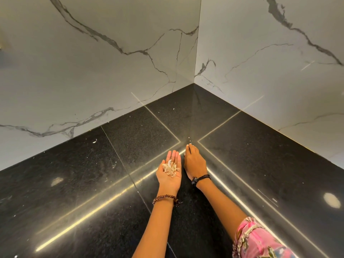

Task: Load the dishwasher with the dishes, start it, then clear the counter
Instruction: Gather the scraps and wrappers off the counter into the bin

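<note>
My left hand (pixel 170 173) lies palm up on the black stone counter (pixel 260 164), fingers straight, with a small heap of pale dry peel scraps (pixel 170 168) resting in the palm. My right hand (pixel 194 161) is right beside it, palm down, fingers stretched forward, the fingertips touching the counter near a small white crumb (pixel 190 144). Whether anything is pinched under those fingers is hidden. No dishes or dishwasher are in view.
Two marble walls (pixel 111 62) meet in a corner behind the counter. Tiny white specks dot the dark surface, one curled scrap (pixel 95 140) at the left. Bright light reflections streak across the stone.
</note>
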